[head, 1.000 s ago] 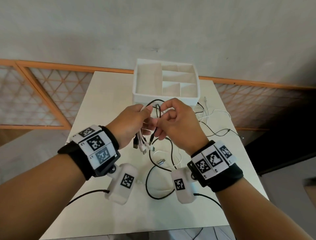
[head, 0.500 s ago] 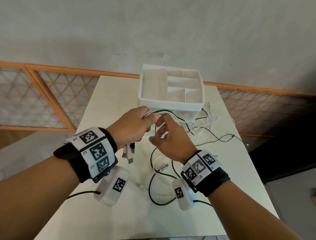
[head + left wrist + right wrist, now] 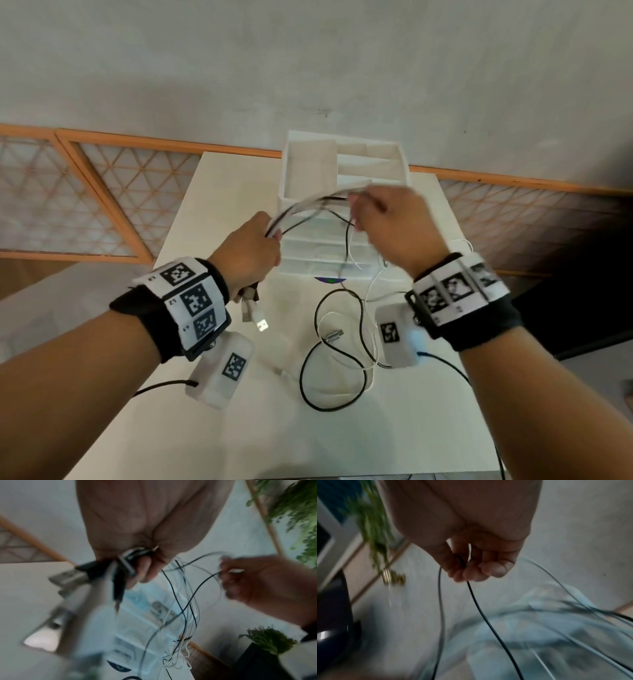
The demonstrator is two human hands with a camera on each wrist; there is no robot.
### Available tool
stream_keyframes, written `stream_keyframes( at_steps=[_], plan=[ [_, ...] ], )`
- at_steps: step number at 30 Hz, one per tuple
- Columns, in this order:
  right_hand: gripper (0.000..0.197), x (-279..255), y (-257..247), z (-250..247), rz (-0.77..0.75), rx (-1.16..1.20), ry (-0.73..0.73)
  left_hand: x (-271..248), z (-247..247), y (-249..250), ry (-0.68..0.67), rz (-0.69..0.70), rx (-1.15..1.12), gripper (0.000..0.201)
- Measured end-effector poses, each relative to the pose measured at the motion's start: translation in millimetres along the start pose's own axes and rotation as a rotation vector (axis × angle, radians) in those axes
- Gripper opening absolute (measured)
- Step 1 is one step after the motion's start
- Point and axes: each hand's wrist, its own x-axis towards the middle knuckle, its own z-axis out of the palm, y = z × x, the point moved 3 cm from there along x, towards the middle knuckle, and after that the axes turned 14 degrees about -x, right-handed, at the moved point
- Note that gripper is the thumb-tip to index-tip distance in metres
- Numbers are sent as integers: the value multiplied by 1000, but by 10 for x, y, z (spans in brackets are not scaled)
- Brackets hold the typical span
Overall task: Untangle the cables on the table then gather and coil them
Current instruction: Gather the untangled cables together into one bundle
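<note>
The left hand (image 3: 248, 251) gripped a bundle of black and white cables (image 3: 308, 207), their plugs (image 3: 255, 310) dangling below the fist. The right hand (image 3: 394, 222) pinched the same strands, stretched between both hands in front of a white organizer box (image 3: 291, 178). More cable loops (image 3: 337, 353) lay on the counter (image 3: 212, 212).

Black and white cables (image 3: 310, 212) mid-frame, a white organiser box (image 3: 342, 171) above, black-and-white checkered wrist bands (image 3: 186, 301) lower left.
</note>
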Motion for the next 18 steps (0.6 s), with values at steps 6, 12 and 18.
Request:
stream_keyframes(
  at_steps=[6,12,18],
  plan=[
    [37,-28,410,-95,169,-15,283,49,-110,105,105,-29,-391,16],
    [43,-404,1730,461,667,-225,-72,12,-258,307,33,52,-485,19],
    [38,-15,991,-334,400,408,374,65,-22,87,-19,-50,-345,37]
  ],
)
